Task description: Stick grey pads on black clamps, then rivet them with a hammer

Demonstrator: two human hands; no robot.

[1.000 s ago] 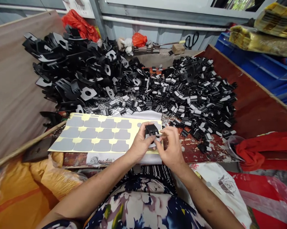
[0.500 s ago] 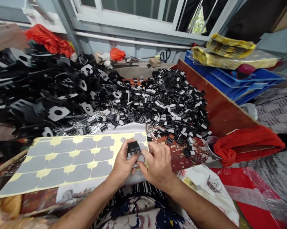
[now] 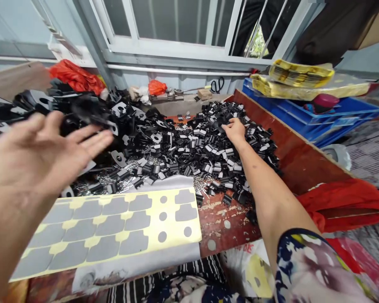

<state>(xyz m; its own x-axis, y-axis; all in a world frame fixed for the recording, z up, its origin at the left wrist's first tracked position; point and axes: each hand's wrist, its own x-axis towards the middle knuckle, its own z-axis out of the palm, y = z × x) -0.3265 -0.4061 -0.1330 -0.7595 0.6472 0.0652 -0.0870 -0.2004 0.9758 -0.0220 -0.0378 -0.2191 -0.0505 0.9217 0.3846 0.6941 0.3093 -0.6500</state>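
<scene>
Black plastic clips (image 3: 208,147), a whole heap across the middle of the frame, and the right hand (image 3: 235,128) rests on its upper part, fingers curled into the pile. The grip is hidden, so I can't tell if it has closed on one. Small, light, stiff pieces by the look, and likely to slide loose, so pinch one across its body. Left hand (image 3: 47,151) up at the left, blurred, fingers spread, nothing in it. Below it lies the yellow sheet (image 3: 176,240) of grey pads on the red desk (image 3: 227,210). Bigger black parts (image 3: 139,122) are piled upper left.

Open strip of red tabletop (image 3: 233,237) beside the sticker sheet (image 3: 113,223), black clip heap (image 3: 208,147) just beyond
</scene>
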